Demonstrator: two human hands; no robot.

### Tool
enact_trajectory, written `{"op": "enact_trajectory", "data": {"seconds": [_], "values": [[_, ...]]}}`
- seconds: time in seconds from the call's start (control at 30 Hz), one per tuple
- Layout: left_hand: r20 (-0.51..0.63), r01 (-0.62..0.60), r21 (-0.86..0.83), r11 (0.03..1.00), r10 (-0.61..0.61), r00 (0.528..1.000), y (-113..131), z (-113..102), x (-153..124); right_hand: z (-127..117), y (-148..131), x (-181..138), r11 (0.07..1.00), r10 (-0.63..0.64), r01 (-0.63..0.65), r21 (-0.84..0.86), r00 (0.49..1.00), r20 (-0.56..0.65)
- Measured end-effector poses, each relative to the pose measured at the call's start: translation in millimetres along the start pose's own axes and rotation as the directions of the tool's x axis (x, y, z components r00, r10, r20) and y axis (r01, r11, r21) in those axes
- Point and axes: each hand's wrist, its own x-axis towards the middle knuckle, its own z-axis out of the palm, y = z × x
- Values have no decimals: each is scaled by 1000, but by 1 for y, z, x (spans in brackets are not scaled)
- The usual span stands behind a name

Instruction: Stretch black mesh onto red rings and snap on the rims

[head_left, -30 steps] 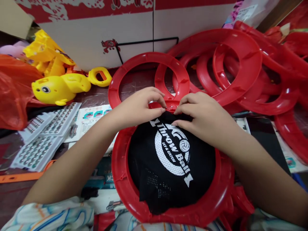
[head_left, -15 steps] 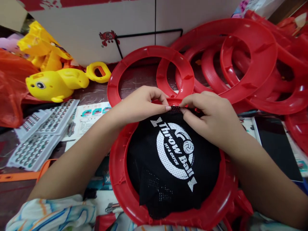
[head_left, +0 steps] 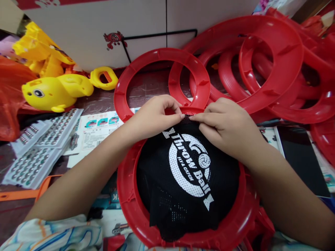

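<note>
Two hands, the left hand (head_left: 157,116) and right hand (head_left: 226,123), pinch the far edge of one black perforated cloth (head_left: 187,177), which spreads nearside of the grip over one glossy red plastic ring (head_left: 127,177); one rounded yellow toy (head_left: 51,93) lies left beyond the grip

Black cloth (head_left: 180,200) before me: I read white "Throw Ball" slanting down to right, smaller "FLY & CATCH" under it, volleyball emblem (head_left: 204,161) alongside. White carton (head_left: 146,21) at back: red crab sign (head_left: 114,39); marks inside it I can't make out. White sheet (head_left: 104,129) to my left: fine print, too small for me. Teal box (head_left: 112,200), nearer me: what looks like "K", rest hidden.
</note>
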Motion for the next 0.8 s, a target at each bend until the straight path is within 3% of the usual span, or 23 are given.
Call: {"op": "enact_trajectory", "data": {"seconds": [0.27, 0.4, 0.6, 0.8], "values": [[-52, -44, 68, 997, 48, 998, -1, 2, 0, 2, 0, 1, 999, 2, -1, -46, 1000, 21], [-84, -50, 80, 996, 56, 995, -2, 3, 0, 2, 0, 1, 984, -85, 85, -157, 996, 6], [11, 144, -206, 968, -145, 989, -1, -3, 2, 0, -3, 2, 925, -226, 217, -313, 974, 6], [-7, 55, -234, 971, -59, 998, -1, -4, 1, 1, -1, 2, 943, -211, 198, -267, 977, -18]]}}
